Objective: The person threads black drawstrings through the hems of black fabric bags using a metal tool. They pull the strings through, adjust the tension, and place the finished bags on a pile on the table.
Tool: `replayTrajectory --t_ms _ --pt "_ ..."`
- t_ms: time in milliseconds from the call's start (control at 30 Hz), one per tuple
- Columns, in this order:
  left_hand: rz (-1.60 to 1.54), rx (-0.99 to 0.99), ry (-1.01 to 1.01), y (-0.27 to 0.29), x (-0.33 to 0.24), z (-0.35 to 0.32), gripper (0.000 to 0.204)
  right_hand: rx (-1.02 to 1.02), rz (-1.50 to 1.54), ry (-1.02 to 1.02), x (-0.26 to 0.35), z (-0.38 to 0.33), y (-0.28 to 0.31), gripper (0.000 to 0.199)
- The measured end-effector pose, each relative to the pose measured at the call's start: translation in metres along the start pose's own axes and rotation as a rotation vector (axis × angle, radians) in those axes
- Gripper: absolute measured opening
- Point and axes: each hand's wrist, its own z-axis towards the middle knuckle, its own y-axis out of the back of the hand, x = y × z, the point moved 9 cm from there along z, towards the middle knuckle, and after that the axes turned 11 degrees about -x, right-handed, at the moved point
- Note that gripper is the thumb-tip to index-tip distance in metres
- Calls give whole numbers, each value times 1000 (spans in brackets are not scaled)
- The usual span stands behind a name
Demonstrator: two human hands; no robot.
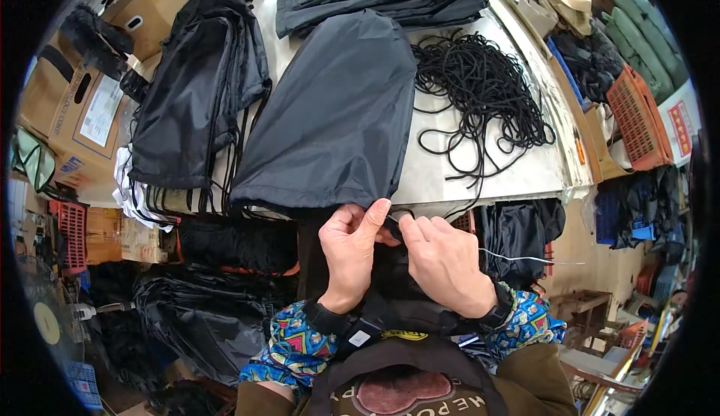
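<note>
So the left hand (349,255) has thumb and fingers pinched on the near right corner of a black bag (330,116), right at the hem. The right hand (444,258) is just beside it, fingers curled in, with a thin pale wire (529,257) poking out its right side. Can't really tell what those fingertips are pinching, it's all dark in there.

Spacing's what matters imo: the hem runs off leftward from both grips, roughly in line with the wire, and the left grip is the nearer one, actually on the corner. The bag's long axis points away from the person, flat on the pale counter (517,180), hem hanging at the front edge.

Further out, there's a tangle of black cord (480,86) right of the bag, a pile of bags (184,116) to its left, and folded black fabric (382,0) behind.
</note>
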Motion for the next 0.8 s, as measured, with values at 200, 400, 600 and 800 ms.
replayTrajectory --t_ms 200,400,600,800 --pt "-30 -73 -20 -1 8 -1 26 -53 -51 12 5 3 -15 20" --pt "-38 -71 -53 3 -18 19 28 16 361 -26 -20 10 2 41" --pt "-34 -3 -39 -4 -37 45 28 53 215 -178 -93 -6 86 19" --pt "34 273 76 -54 3 -7 37 -11 292 -84 -48 2 40 20"
